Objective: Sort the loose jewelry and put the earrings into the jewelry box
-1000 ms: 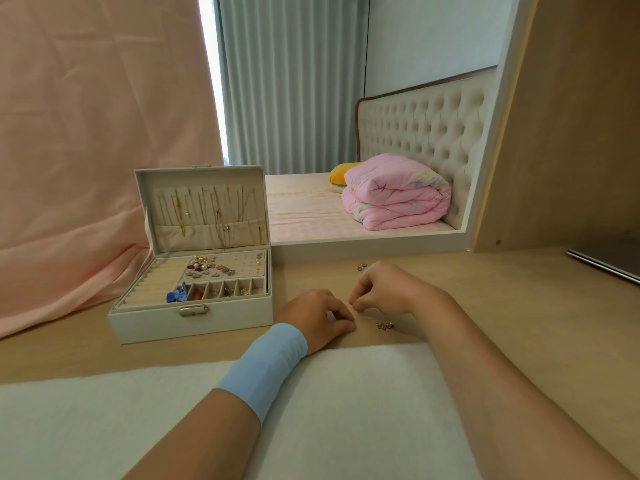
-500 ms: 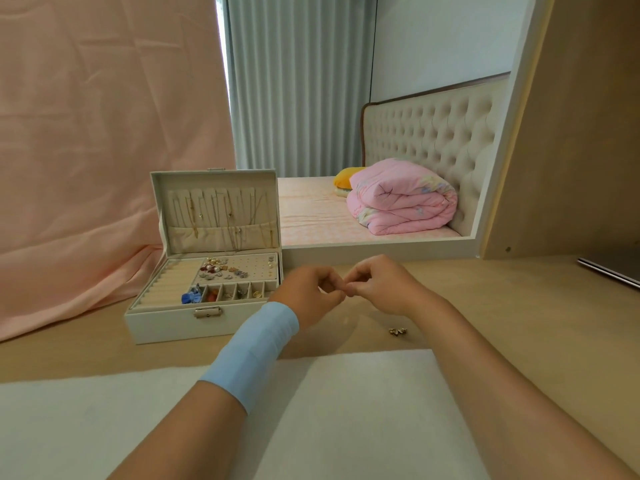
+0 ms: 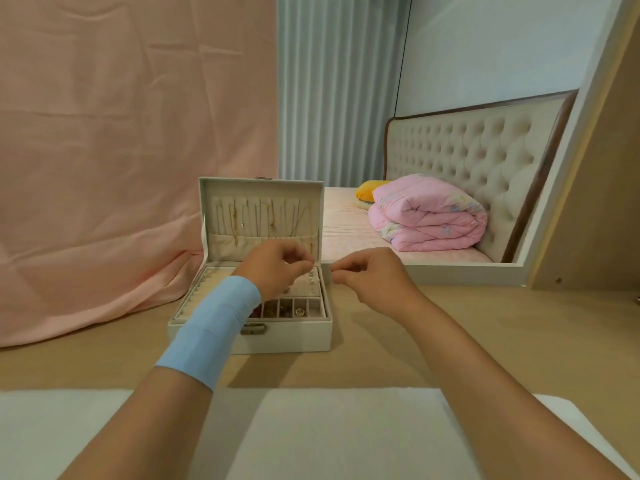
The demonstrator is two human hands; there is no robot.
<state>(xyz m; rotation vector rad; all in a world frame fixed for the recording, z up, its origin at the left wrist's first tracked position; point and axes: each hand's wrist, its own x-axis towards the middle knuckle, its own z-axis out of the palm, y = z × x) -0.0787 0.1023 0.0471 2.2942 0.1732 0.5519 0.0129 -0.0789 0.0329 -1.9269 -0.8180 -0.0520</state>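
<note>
- Surface: a wooden table (image 3: 450, 341), with a white cloth (image 3: 329, 438) along its near edge.
- Forearms: both reach forward over the cloth; the left wears a blue wristband (image 3: 214, 327).
- Box (image 3: 287, 337): white, on the table beyond the cloth, with its lid (image 3: 261, 216) upright.
- Left hand (image 3: 277, 268): raised above the box tray, fingers curled, thumb and forefinger pinched; anything held is too small to tell.
- Right hand (image 3: 370, 275): just right of the box, apart from the left, pinched likewise; contents not discernible.
- Earrings (image 3: 311, 279): on the pierced panel, just below the left fingertips.
- Chains (image 3: 235, 223): hang inside the lid.
- Background: pink curtain (image 3: 104, 133) at left; bed with a folded pink quilt (image 3: 429, 216) at right.
</note>
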